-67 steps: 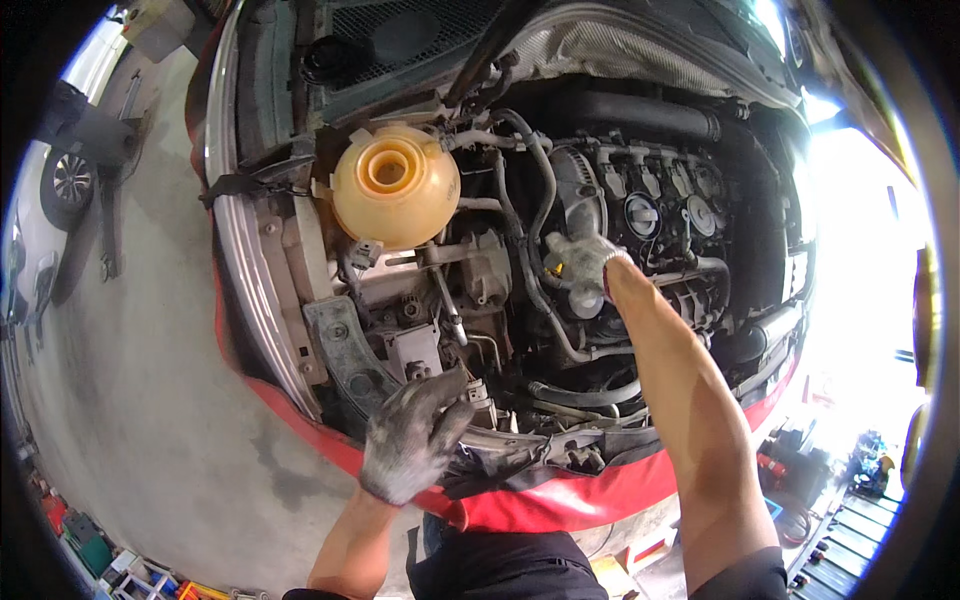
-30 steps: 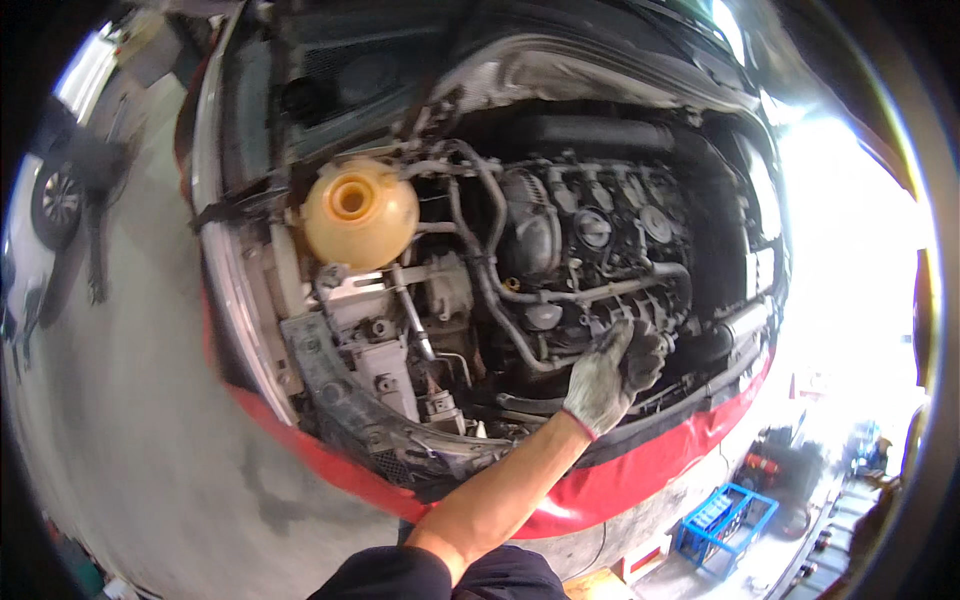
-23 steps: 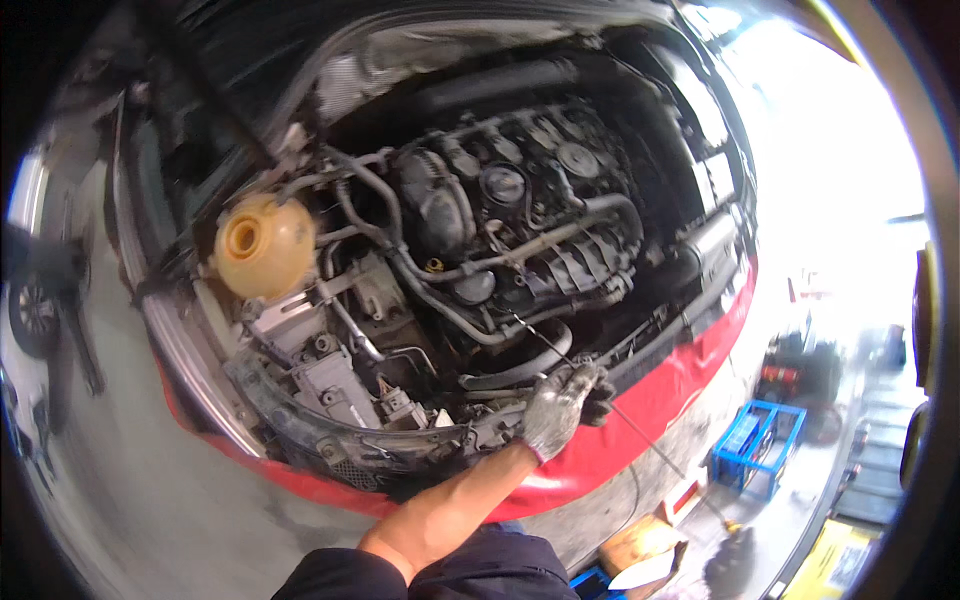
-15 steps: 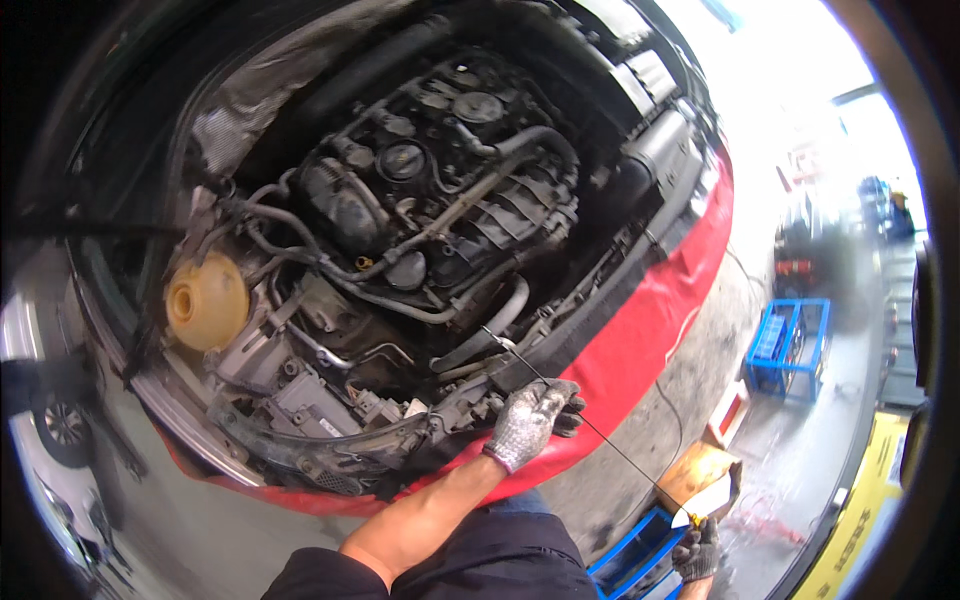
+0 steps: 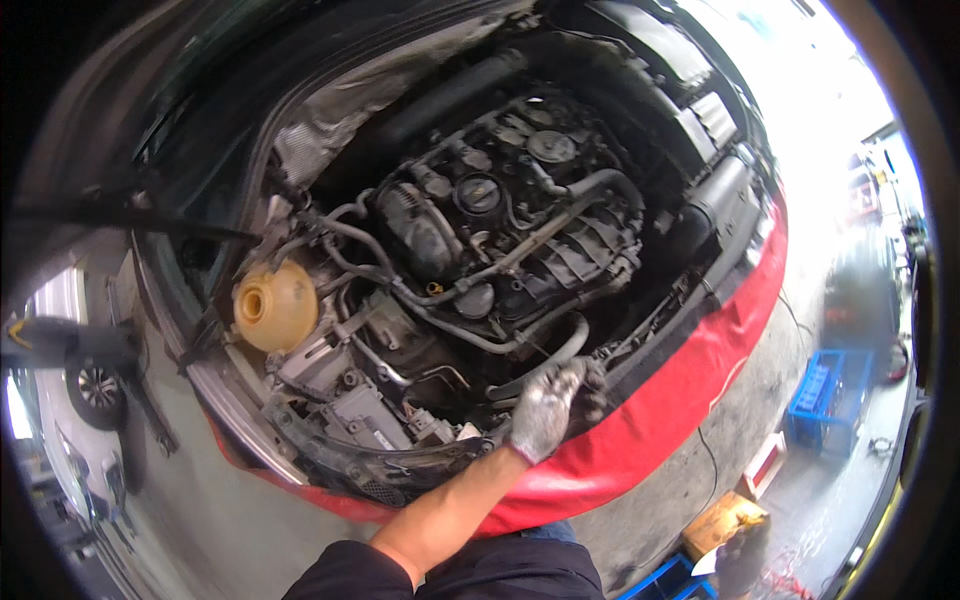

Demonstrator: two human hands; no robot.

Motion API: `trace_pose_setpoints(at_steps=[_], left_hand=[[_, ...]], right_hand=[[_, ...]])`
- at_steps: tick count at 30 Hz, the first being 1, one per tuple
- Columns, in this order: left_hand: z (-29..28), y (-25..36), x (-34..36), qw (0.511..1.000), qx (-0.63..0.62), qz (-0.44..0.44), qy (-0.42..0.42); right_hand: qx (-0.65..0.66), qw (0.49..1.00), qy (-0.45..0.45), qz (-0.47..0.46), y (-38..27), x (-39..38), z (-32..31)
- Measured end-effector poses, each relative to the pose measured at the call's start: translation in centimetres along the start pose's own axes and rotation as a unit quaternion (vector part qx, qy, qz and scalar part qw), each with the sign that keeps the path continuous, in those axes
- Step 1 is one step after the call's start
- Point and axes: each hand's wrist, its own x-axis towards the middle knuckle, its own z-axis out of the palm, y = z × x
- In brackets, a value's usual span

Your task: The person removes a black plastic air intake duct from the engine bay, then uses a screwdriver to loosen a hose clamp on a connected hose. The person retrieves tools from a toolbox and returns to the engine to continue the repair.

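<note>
My left hand [image 5: 553, 402], in a dirty grey glove, is closed on a thin dark rod at the front edge of the engine bay, beside a curved hose [image 5: 570, 340]. The engine [image 5: 500, 220] fills the middle of the bay, with a yellow loop [image 5: 435, 289] on its front left side. An amber round coolant tank [image 5: 283, 322] sits at the left. Low on the right, outside the car, my right hand [image 5: 741, 555] is a grey blur near a cardboard box [image 5: 718, 520]; its fingers cannot be made out.
A red protective cover [image 5: 650, 430] drapes over the car's front. Blue crates [image 5: 830, 395] and a red-and-white box [image 5: 766, 463] stand on the floor [image 5: 640, 530] at right, with a cable between. A white car [image 5: 75, 440] and a dark lift arm [image 5: 70, 340] are at left.
My right hand has moved from on the engine down to the lower right outside the car. My left hand has shifted rightward along the front edge and taken hold of the rod.
</note>
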Motion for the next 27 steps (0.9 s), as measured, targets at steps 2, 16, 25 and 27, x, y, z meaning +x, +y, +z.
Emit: trace_pose_setpoints(at_steps=[2, 16, 25, 27], left_hand=[[-1.0, 3.3, 1.8, 0.998, 0.032, 0.036, 0.036], [-8.5, 10.0, 8.2, 0.969, -0.245, 0.035, 0.026], [-11.4, 12.8, 9.2, 0.904, -0.416, 0.062, -0.071], [-12.0, 13.4, 10.1, 0.887, -0.455, 0.055, -0.062]], right_hand=[[-0.143, 0.980, 0.004, -0.140, -3.8, 4.2, 1.5], [0.297, 0.950, -0.093, 0.006, -27.9, 20.7, 3.4], [0.310, 0.884, -0.341, -0.083, -50.7, 20.2, 9.6], [0.133, 0.904, -0.361, -0.184, -58.5, 19.3, 13.6]])
